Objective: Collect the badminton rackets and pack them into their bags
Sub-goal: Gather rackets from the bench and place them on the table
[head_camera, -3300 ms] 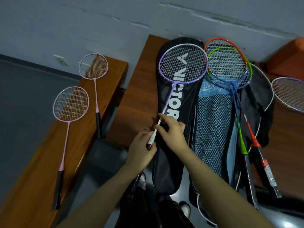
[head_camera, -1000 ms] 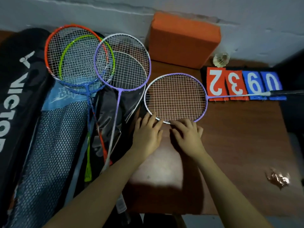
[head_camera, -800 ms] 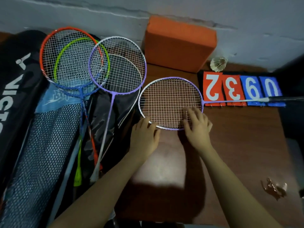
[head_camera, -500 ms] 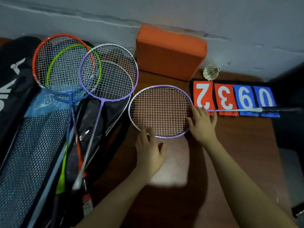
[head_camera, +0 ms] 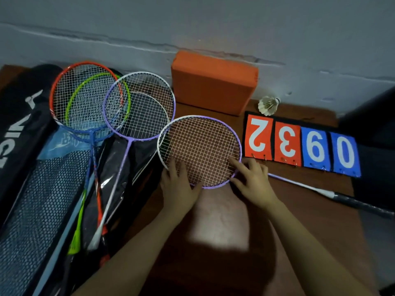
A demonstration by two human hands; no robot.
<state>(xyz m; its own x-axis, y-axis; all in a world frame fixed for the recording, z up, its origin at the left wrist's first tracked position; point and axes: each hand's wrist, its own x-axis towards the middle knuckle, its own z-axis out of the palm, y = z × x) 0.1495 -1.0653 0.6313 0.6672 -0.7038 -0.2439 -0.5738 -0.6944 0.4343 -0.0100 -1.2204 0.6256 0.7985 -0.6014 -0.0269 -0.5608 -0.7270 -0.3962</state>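
**Both hands on the purple racket head**

Head view: the purple-and-white framed racket with white strings [head_camera: 199,150] is seen lying flat on the brown wooden table [head_camera: 310,210], its shaft running off to the right below the red and blue flip scoreboard [head_camera: 301,147]. The left hand [head_camera: 179,186] is laid on the near rim, fingers straight — pressing, not gripping. The right hand [head_camera: 254,182] is set at the throat with fingers loosely spread, likely so the head can be steered toward the black Victor racket bag [head_camera: 19,124] and blue mesh racket bag [head_camera: 38,210] at left — nothing is packed yet.

Dim; glare patch on table [head_camera: 320,210] (edges bowed, soft).
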